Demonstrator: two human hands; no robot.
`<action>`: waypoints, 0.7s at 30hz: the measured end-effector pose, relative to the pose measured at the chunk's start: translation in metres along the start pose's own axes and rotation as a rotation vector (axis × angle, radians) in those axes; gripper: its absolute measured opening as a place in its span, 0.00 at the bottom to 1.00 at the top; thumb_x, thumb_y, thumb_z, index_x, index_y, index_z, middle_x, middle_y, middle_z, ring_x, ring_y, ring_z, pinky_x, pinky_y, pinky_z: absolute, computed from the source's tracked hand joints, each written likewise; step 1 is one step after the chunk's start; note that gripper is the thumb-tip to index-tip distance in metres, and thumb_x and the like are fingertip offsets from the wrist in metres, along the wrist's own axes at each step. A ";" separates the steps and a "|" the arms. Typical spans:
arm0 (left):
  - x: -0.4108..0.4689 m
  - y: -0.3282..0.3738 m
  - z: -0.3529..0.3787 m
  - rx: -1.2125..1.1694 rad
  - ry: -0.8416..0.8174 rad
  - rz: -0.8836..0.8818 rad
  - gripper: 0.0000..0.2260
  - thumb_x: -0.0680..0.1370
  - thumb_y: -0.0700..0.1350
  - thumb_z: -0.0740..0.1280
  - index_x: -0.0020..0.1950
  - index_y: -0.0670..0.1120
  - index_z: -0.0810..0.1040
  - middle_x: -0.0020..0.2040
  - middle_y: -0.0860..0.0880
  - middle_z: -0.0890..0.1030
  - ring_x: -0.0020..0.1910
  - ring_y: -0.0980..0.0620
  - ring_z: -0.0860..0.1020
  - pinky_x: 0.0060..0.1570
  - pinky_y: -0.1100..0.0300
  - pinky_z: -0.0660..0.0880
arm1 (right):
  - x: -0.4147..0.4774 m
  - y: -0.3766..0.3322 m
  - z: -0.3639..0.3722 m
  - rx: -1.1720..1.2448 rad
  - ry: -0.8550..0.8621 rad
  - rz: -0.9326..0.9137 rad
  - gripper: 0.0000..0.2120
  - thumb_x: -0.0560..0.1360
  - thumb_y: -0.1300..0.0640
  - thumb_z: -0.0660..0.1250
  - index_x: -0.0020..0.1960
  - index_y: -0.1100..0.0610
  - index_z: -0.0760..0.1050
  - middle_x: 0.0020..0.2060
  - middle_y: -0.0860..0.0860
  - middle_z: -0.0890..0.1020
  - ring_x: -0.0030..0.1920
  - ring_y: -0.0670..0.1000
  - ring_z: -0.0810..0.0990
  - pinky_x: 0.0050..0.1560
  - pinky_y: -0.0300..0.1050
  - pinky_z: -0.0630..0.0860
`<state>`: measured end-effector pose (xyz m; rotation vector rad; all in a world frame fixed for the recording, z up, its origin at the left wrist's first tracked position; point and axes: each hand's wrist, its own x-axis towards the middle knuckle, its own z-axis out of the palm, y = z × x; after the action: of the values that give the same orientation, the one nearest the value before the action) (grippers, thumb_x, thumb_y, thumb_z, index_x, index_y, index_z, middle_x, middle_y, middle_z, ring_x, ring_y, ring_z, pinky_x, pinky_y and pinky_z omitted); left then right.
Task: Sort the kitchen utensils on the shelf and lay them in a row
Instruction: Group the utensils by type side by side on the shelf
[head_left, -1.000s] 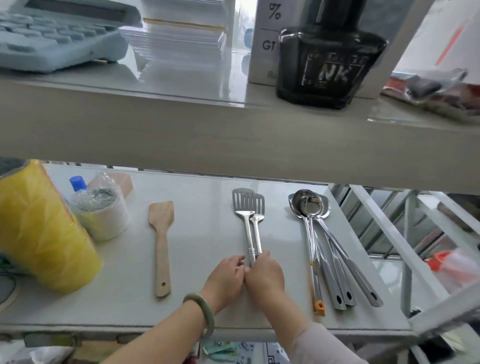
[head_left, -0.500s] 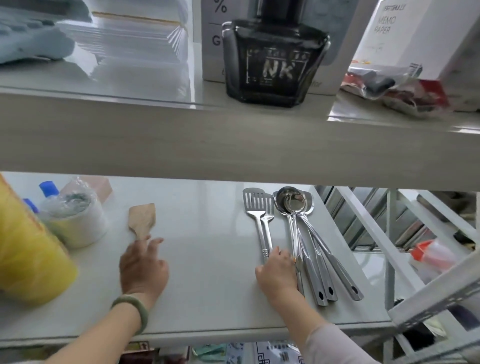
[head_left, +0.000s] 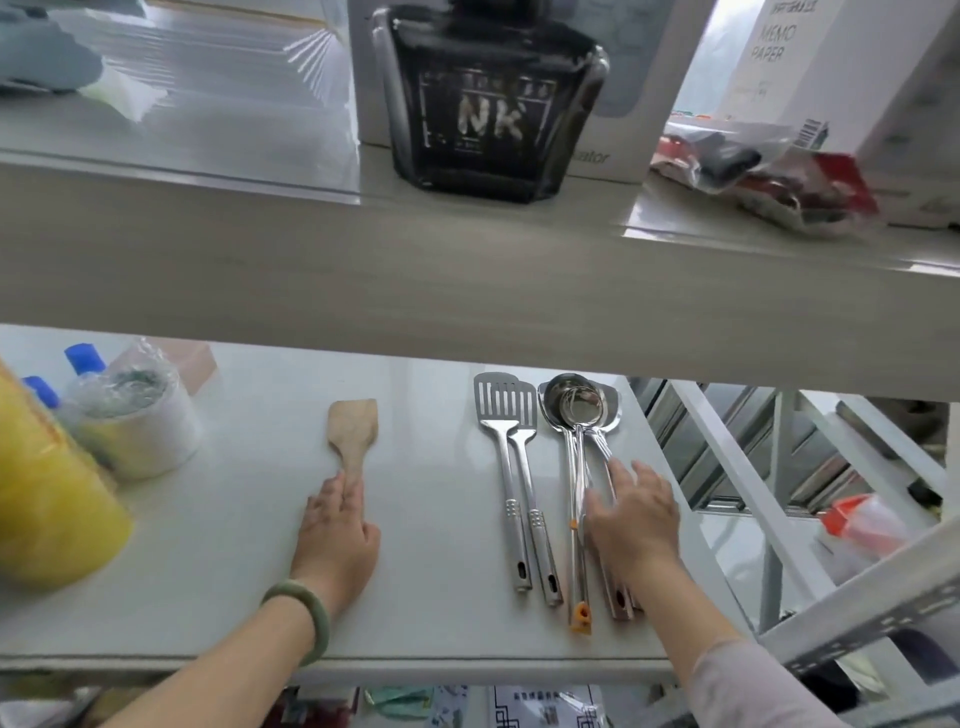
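Note:
On the white lower shelf (head_left: 431, 519) a wooden spatula (head_left: 354, 426) lies at the left, blade pointing away. My left hand (head_left: 337, 535), with a green bangle on the wrist, lies palm down over its handle and presses on it. Two slotted steel turners (head_left: 506, 415) lie side by side in the middle. To their right several steel ladles and spoons (head_left: 579, 410) are stacked, one with an orange handle tip (head_left: 580, 618). My right hand (head_left: 631, 519) is over their handles, thumb on one side and fingers on the other.
A yellow roll (head_left: 47, 509), a wrapped white roll (head_left: 135, 426) and blue-capped bottles (head_left: 83, 358) stand at the shelf's left. The upper shelf board (head_left: 467, 291) hangs close above, bearing a black bottle (head_left: 491, 104). White rack struts (head_left: 753, 493) border the right edge.
My left hand has slid the wooden spatula to the right, closer to the turners. My right hand left the turners and moved onto the ladle handles, which are now gathered closer together.

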<state>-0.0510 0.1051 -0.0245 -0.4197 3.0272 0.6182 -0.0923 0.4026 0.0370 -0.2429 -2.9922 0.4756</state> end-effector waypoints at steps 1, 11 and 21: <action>-0.002 0.013 0.006 -0.006 -0.013 0.015 0.27 0.78 0.44 0.52 0.76 0.43 0.48 0.78 0.41 0.46 0.77 0.45 0.46 0.75 0.52 0.42 | 0.004 0.014 -0.005 -0.028 -0.020 0.049 0.28 0.76 0.45 0.57 0.73 0.53 0.60 0.72 0.56 0.65 0.72 0.56 0.60 0.72 0.54 0.58; -0.029 0.116 0.044 0.003 -0.133 0.167 0.27 0.80 0.46 0.50 0.77 0.46 0.45 0.77 0.42 0.40 0.77 0.46 0.41 0.75 0.52 0.39 | 0.007 0.057 -0.012 0.147 -0.284 0.037 0.20 0.77 0.55 0.60 0.67 0.58 0.68 0.50 0.59 0.81 0.52 0.59 0.78 0.53 0.48 0.74; -0.037 0.130 0.050 -0.107 -0.110 0.141 0.24 0.81 0.47 0.48 0.77 0.49 0.47 0.77 0.42 0.38 0.76 0.47 0.39 0.75 0.51 0.39 | 0.007 0.036 0.009 0.146 -0.189 -0.080 0.08 0.73 0.61 0.58 0.49 0.61 0.73 0.40 0.55 0.75 0.43 0.55 0.72 0.46 0.45 0.69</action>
<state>-0.0519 0.2492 -0.0175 -0.1687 2.9466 0.7863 -0.0956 0.4349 0.0182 -0.0689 -3.1132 0.7434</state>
